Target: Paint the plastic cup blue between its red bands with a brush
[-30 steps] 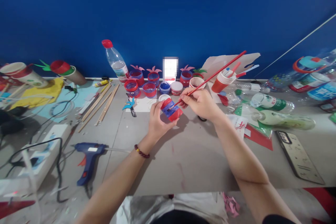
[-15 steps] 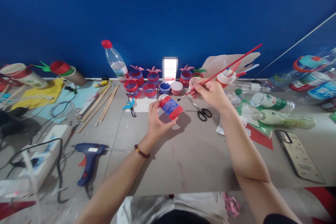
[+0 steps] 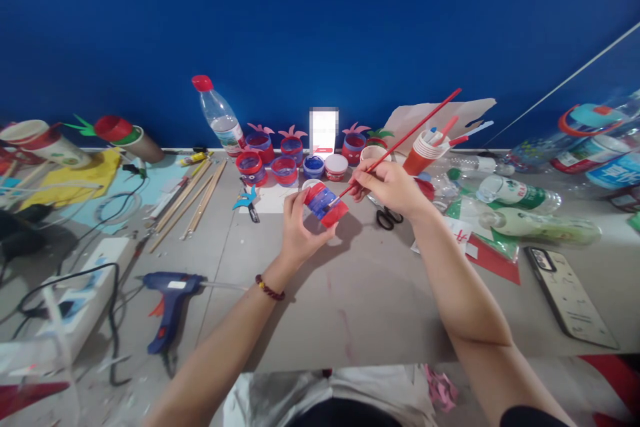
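Observation:
My left hand (image 3: 298, 230) is closed around a small paper cup (image 3: 325, 205), holding it tilted above the table. Red bands run round the cup's two ends, with blue paint between them. A long red paintbrush (image 3: 407, 137) is pinched in my right hand (image 3: 393, 185), and its tip lies against the blue band. Behind the cup stand an open jar of blue paint (image 3: 314, 167) and a white-lidded jar (image 3: 337, 167). Black-handled scissors (image 3: 387, 217) lie below my right hand, partly hidden by it.
Several red-and-blue painted cups (image 3: 253, 168) stand at the back. To the left lie a glue gun (image 3: 173, 303), wooden sticks (image 3: 205, 197) and a white power strip (image 3: 93, 300). Plastic bottles (image 3: 520, 195), a stack of cups (image 3: 423, 150) with pens and a phone (image 3: 570, 297) are on the right.
My right hand has moved left and slightly down, bringing the brush tip from beside the cup onto its blue band. My left hand and the cup stay nearly still.

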The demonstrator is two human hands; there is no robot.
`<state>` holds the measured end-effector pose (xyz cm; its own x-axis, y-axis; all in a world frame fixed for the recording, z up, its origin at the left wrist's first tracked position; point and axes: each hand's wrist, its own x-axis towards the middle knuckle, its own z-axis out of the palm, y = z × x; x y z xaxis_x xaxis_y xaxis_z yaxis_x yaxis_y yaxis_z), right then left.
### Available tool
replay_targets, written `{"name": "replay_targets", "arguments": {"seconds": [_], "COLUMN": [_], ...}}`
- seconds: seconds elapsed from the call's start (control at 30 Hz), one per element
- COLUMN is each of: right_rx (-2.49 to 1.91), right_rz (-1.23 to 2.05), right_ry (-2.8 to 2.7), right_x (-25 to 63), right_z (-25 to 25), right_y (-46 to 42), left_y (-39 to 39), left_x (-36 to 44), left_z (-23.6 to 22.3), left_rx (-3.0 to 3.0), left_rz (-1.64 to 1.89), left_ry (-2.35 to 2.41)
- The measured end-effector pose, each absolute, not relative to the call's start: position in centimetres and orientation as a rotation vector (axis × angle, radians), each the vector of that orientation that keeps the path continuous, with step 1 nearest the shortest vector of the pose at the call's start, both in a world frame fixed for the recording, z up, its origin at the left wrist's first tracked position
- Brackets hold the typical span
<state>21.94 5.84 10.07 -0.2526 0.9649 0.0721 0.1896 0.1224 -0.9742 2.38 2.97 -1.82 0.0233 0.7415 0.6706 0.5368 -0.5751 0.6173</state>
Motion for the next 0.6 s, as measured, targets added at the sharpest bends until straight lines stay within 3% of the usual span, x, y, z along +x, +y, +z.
{"name": "replay_targets", "arguments": {"seconds": [0.6], "right_rx": [-1.122], "right_rz": [0.899], "right_ry": [-1.509], "right_x": [24.7], "right_z": [9.1], "right_y": [7.5], "left_y": [3.0], "left_x": [2.5], "left_z": [-2.4], "left_rx": [1.913], "left_rz": [1.644], "left_ry": [1.285]}}
